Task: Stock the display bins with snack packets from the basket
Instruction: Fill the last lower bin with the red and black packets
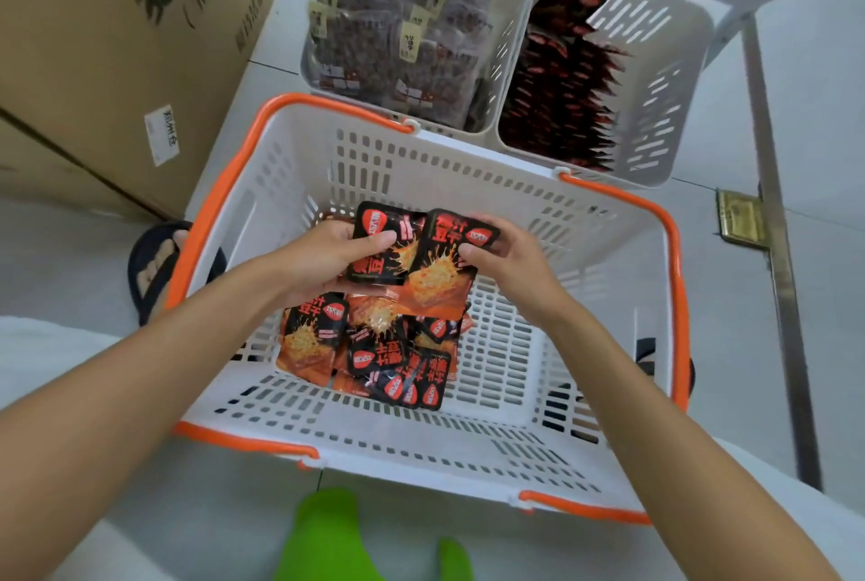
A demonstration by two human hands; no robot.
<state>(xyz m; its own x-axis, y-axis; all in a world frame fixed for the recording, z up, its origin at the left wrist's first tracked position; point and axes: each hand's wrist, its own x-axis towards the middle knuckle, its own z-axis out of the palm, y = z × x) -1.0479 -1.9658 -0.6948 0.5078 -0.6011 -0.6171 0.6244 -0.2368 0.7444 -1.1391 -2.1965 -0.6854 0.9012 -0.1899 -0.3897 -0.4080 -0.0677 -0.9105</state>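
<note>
Head view: basket (421, 150) on pale tiled floor (833, 262)

A single wide-angle view from the person's head looks steeply down and slightly forward. The basket (421, 159) fills the middle of the frame, close below the lens. Both forearms reach in from the lower corners, and the left hand (323, 253) and right hand (510, 257) grip snack packets (435, 271) at the centre. The bins (688, 42) sit farther off along the top edge, with a cardboard box (117, 42) at upper left. Straight edges bow near the borders.
</note>
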